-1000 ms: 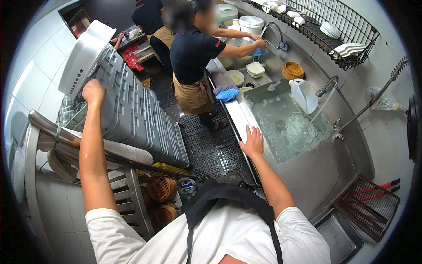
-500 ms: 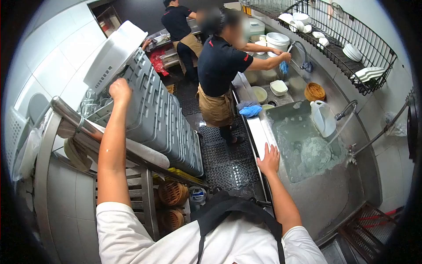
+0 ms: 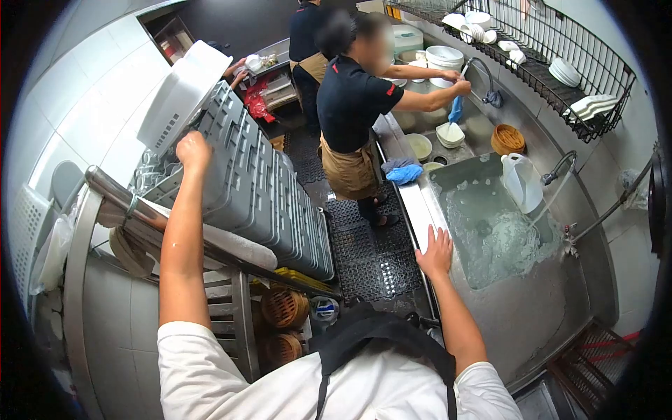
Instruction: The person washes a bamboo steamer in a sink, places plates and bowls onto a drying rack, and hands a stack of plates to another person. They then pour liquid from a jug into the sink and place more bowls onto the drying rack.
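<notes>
My left hand (image 3: 194,150) is closed at the near end of a tall stack of grey plastic crates (image 3: 245,183). Its fingers curl away from view, so what they grip is hidden. Just above it a white plastic basket (image 3: 185,91) tilts on top of the stack. My right hand (image 3: 435,250) lies with fingers spread on the metal rim of the sink (image 3: 418,218) and holds nothing. Beside that hand, foamy water (image 3: 493,234) stands in the basin, with a translucent plastic jug (image 3: 522,183) and a running tap hose (image 3: 558,170).
Ahead, a co-worker (image 3: 353,115) in a brown apron stands at the sink, handling a hose and blue cloth (image 3: 456,110). A black rubber mat (image 3: 371,241) covers the aisle. A wire rack (image 3: 539,66) of dishes hangs right; bamboo steamers (image 3: 283,308) sit low on my left.
The whole view has shifted slightly. The farther co-worker has moved right, partly behind the nearer one. Another person's hands now show a pale bundle at the back counter. My hands keep their places.
</notes>
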Action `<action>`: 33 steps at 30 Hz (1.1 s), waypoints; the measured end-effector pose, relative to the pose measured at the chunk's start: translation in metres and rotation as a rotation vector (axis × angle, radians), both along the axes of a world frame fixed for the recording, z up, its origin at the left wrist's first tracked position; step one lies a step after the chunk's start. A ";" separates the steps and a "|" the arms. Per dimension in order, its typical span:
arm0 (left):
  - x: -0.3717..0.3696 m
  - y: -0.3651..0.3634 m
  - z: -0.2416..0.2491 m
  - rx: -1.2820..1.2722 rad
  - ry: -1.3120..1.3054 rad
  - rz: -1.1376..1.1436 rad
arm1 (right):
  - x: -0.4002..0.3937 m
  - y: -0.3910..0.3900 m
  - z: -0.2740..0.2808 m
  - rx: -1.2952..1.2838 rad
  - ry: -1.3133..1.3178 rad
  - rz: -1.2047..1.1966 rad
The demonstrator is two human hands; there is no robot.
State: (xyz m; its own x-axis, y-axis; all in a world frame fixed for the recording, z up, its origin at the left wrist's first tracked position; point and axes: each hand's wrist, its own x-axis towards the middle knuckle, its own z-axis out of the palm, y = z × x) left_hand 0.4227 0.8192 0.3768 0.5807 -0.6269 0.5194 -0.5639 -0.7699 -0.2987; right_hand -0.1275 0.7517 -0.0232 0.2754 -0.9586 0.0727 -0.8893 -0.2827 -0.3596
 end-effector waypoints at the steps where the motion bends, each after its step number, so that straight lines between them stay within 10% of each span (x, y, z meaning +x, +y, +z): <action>1: 0.000 -0.002 0.001 -0.002 -0.004 -0.009 | 0.000 -0.001 0.001 0.004 0.006 -0.003; 33: 0.009 -0.001 -0.004 0.029 -0.082 -0.025 | 0.003 -0.005 -0.005 -0.055 0.035 0.019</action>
